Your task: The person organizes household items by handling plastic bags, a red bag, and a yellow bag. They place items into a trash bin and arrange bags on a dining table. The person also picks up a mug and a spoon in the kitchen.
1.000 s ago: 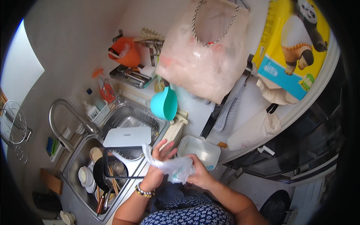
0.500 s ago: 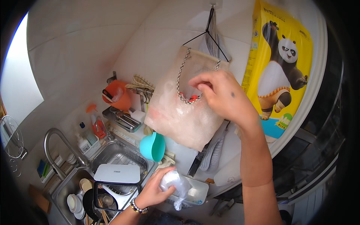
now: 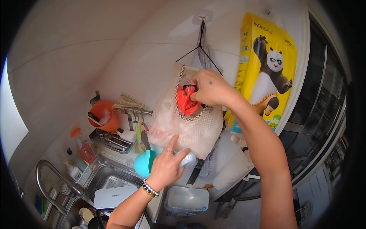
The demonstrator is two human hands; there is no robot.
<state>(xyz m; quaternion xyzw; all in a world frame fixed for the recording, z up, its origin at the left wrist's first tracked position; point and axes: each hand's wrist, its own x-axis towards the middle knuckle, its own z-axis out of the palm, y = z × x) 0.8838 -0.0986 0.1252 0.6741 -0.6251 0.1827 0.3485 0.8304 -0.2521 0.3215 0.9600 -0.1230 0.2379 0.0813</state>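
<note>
A pale mesh bag with a black-and-white corded round opening hangs from a black hanger on the wall. My right hand reaches to that opening, its fingers closed on a crumpled red plastic bag that bulges there. Lower down, my left hand wears a ring and a beaded bracelet. It grips a bunched translucent plastic bag, partly hidden by the fingers. Its index finger points up against or just before the mesh bag's lower front; whether it touches I cannot tell.
A yellow panda-printed package hangs at the right. Left stand an orange container, a metal utensil tray, a spray bottle and a sink with a faucet. A teal scoop hangs above a clear bin.
My right hand has taken hold of the red plastic bag and drawn it up in the opening. My left hand has risen towards the mesh bag, index finger now extended. The view has shifted.
</note>
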